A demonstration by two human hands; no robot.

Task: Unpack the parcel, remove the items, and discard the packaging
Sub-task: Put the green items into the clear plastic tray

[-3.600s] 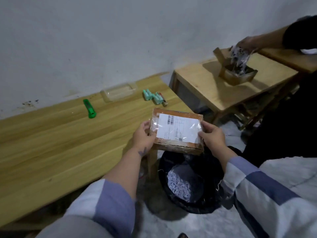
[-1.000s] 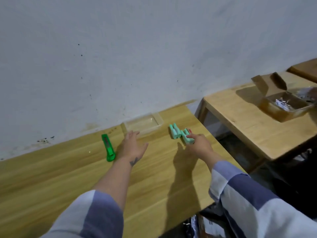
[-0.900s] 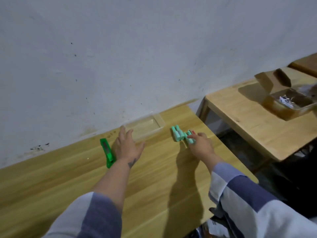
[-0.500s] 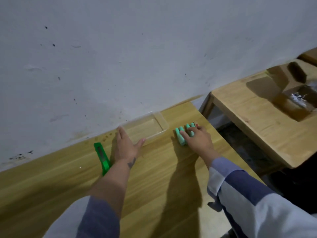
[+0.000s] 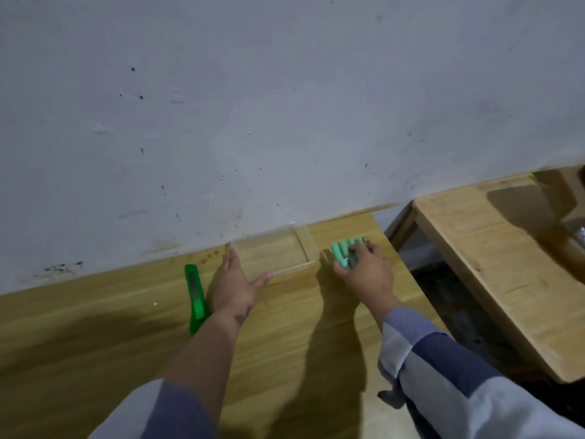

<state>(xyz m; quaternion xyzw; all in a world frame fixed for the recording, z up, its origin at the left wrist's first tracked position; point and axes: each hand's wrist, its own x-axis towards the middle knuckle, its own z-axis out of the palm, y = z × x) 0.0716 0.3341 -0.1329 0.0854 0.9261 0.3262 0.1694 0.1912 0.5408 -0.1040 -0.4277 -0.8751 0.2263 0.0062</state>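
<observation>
A clear plastic tray (image 5: 285, 251) lies on the wooden table (image 5: 126, 327) against the wall. My left hand (image 5: 234, 283) rests at the tray's near left corner, fingers spread, thumb along its front edge. To the right lie several mint-green cylinders (image 5: 343, 250), and my right hand (image 5: 364, 270) is curled over them, gripping them. The parcel box is out of view.
A green utility knife (image 5: 195, 296) lies just left of my left wrist. A second, lower wooden table (image 5: 493, 264) stands to the right across a gap, with a dark shadowed shape at its far right edge. The white wall rises right behind the tray.
The parcel I held over the bin is gone from view. Both hands reached to the back of the table; the left reached the tray's corner, the right closed over the green cylinders.
</observation>
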